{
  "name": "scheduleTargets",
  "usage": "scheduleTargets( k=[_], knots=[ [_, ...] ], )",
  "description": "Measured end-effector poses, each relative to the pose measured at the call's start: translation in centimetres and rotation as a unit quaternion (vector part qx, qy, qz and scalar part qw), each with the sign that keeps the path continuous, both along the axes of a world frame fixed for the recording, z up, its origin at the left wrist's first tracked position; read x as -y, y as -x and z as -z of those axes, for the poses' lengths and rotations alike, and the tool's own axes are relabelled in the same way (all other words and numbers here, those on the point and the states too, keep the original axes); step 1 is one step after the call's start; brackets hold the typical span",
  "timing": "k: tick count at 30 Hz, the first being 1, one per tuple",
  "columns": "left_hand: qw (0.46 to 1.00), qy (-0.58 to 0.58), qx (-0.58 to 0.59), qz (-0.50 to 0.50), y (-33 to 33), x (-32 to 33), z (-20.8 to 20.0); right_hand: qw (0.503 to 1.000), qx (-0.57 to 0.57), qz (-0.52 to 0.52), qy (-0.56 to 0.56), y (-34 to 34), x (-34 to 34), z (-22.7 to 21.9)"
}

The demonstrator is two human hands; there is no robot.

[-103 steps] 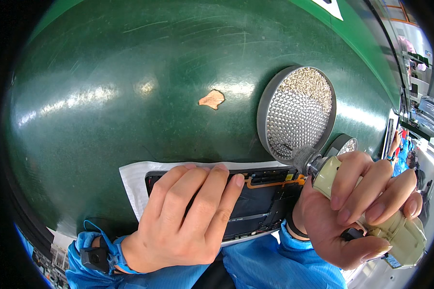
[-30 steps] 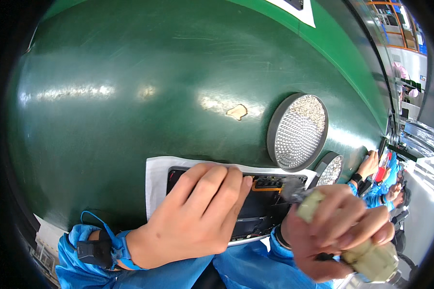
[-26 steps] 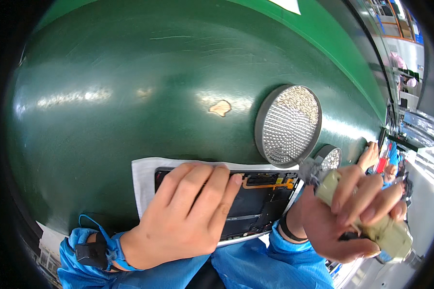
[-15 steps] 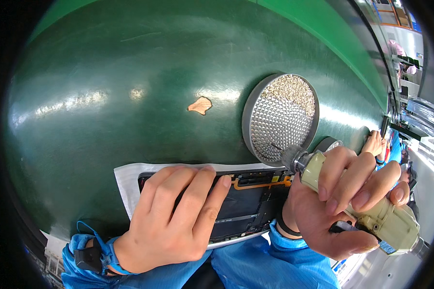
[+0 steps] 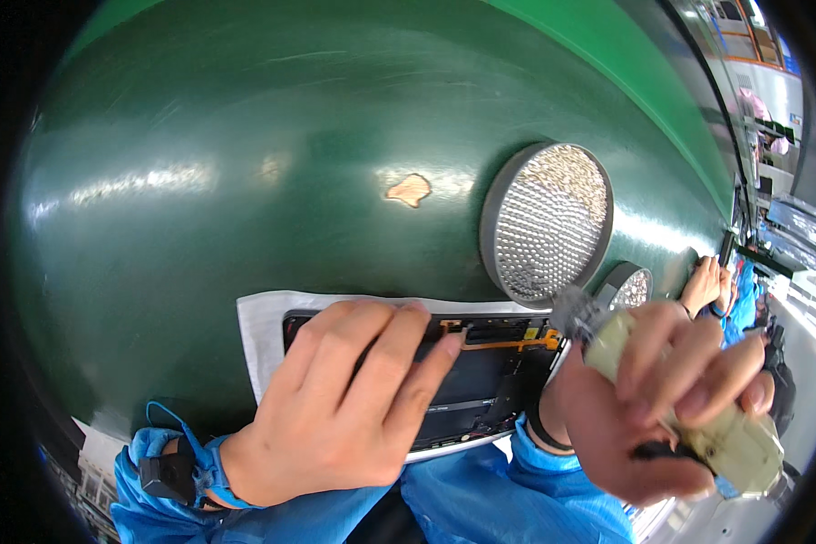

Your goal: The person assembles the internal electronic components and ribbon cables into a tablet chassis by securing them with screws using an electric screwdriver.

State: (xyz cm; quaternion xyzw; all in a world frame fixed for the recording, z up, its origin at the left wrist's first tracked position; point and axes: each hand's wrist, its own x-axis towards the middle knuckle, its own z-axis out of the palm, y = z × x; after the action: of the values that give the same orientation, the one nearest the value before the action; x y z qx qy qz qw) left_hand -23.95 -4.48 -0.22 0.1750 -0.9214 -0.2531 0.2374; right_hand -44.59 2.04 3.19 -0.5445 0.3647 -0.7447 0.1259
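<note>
An opened tablet-like device (image 5: pixel 467 385) with a black inside and an orange ribbon cable lies on a white cloth (image 5: pixel 261 337) at the table's near edge. Over its left part rests my left hand (image 5: pixel 335 408), fingers apart, the index fingertip near the ribbon cable. My right hand (image 5: pixel 635 408) is wrapped round a pale yellow-green electric screwdriver (image 5: pixel 734 453), blurred by motion. Its grey head sits at the near rim of a round dish (image 5: pixel 492 227) of small screws (image 5: pixel 567 177). The driver's bit cannot be made out.
A smaller round dish (image 5: pixel 627 286) with small pieces stands right of the large one. A torn-looking tan patch (image 5: pixel 410 190) shows on the green table (image 5: pixel 245 227). At the far right are another person's hands (image 5: pixel 705 286) and a blue sleeve.
The dishes, patch and device appear shifted to the right in the view. My right hand has moved slightly right with the screwdriver, whose bit showed over the large dish before.
</note>
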Motion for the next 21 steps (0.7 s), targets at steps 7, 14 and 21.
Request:
scheduleTargets(
  k=[7,14,21],
  knots=[
    [0.997,-0.06,-0.019,-0.037,-0.2,-0.9,0.7,0.992,-0.008,-0.115,-0.056,-3.0,-0.5,0.0],
    [0.994,-0.068,-0.057,-0.065,0.1,-1.0,1.1,0.987,-0.029,-0.144,-0.072,-3.1,-0.4,0.3],
    [0.993,-0.091,-0.047,-0.063,0.0,-1.1,1.0,0.985,-0.035,-0.147,-0.077,-3.5,0.0,0.5]
  ],
)
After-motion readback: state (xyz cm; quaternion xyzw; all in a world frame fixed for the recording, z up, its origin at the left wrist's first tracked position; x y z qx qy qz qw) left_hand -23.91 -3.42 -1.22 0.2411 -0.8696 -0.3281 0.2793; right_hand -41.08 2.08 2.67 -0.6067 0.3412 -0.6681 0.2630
